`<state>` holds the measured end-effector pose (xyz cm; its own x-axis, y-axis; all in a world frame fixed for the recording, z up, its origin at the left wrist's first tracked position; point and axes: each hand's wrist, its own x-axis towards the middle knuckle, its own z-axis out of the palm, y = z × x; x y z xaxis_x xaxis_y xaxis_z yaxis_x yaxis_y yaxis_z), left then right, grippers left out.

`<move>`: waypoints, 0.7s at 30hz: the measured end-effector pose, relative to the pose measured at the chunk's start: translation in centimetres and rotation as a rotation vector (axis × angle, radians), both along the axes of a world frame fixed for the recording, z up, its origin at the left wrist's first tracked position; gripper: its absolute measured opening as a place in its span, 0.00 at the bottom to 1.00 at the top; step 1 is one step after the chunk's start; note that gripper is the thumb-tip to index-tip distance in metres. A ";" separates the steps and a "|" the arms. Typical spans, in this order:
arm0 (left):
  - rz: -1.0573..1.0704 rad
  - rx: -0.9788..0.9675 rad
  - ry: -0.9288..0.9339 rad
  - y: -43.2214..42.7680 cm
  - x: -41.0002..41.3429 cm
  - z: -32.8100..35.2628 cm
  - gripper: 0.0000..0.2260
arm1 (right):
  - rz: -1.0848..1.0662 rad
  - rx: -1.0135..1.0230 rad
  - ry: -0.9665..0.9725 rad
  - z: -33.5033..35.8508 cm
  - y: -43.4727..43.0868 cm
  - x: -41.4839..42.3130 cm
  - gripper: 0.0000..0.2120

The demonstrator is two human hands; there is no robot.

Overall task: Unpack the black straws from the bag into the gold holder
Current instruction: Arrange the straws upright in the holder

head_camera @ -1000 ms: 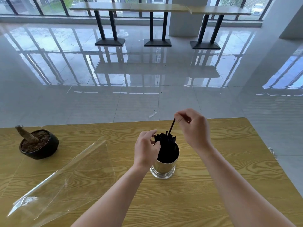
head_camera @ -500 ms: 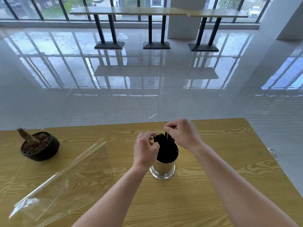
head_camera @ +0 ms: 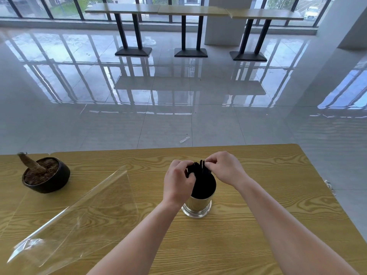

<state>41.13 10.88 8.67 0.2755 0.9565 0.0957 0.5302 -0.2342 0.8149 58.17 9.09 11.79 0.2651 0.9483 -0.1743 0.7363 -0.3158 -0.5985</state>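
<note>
A shiny gold holder (head_camera: 197,205) stands upright on the wooden table (head_camera: 258,225), a bundle of black straws (head_camera: 200,176) sticking out of its top. My left hand (head_camera: 178,180) curls round the left side of the straw tops. From the right, my right hand (head_camera: 223,168) pinches the tips of the straws with thumb and forefinger. The clear plastic bag (head_camera: 75,217) lies flat and open on the table to the left, and I see no straws in it.
A black bowl-shaped pot (head_camera: 47,178) with soil and a cut stump sits at the far left of the table. The table's far edge runs just beyond the holder. Past it lie glossy floor tiles and tall bar tables (head_camera: 190,30) by the windows.
My right hand has come down from holding one straw raised above the holder to the straw tops. The left hand has closed in on the bundle.
</note>
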 end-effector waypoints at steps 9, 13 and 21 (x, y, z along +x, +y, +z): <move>0.005 -0.033 -0.004 0.2 -0.2 0.3 0.14 | -0.017 0.039 -0.008 -0.4 0.5 -0.2 0.03; 0.006 -0.034 -0.001 0.2 -0.2 0.4 0.14 | -0.030 0.109 0.005 -0.2 0.6 -0.3 0.02; 0.002 -0.045 0.008 0.3 -0.1 0.5 0.15 | 0.071 0.160 -0.097 0.3 0.8 -0.8 0.08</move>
<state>41.02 11.16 9.21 0.2745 0.9603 0.0504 0.5374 -0.1967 0.8201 57.34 9.86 12.12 0.2050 0.9788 0.0037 0.8101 -0.1675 -0.5619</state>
